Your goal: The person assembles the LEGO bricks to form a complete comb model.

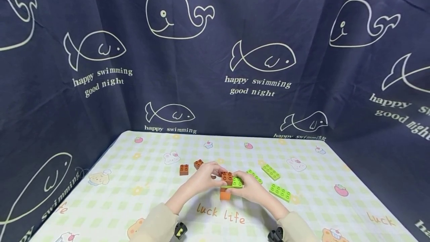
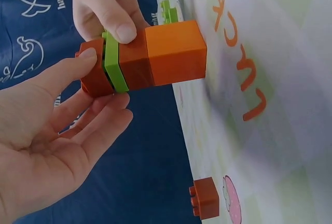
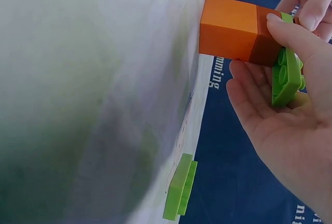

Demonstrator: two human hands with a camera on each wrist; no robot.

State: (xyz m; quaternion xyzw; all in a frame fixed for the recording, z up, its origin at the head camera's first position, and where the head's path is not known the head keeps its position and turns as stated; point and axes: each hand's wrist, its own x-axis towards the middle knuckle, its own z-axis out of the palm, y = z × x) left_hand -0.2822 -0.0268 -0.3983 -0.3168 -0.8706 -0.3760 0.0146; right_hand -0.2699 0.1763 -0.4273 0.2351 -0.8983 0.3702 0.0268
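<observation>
A stack of toy building bricks stands upright on the tablecloth between the two hands. Its bottom is an orange block (image 1: 225, 195), with a lower brown brick (image 2: 135, 60) above it. A green plate brick (image 3: 288, 78) crosses over that and juts out toward the right hand. On top sits another brown brick (image 1: 227, 176). My left hand (image 1: 205, 179) pinches this top brick between thumb and fingers. With the thumb on the lower brown brick and fingers behind, my right hand (image 1: 250, 187) grips the stack beneath the green plate. Whether the top brick is fully seated I cannot tell.
Two loose brown bricks, one a small brown brick (image 1: 183, 170), lie left of the stack. To the right are several green plate bricks, including a near green brick (image 1: 280, 192) and a far green brick (image 1: 270, 171). A dark blue curtain (image 1: 215, 96) hangs behind the table.
</observation>
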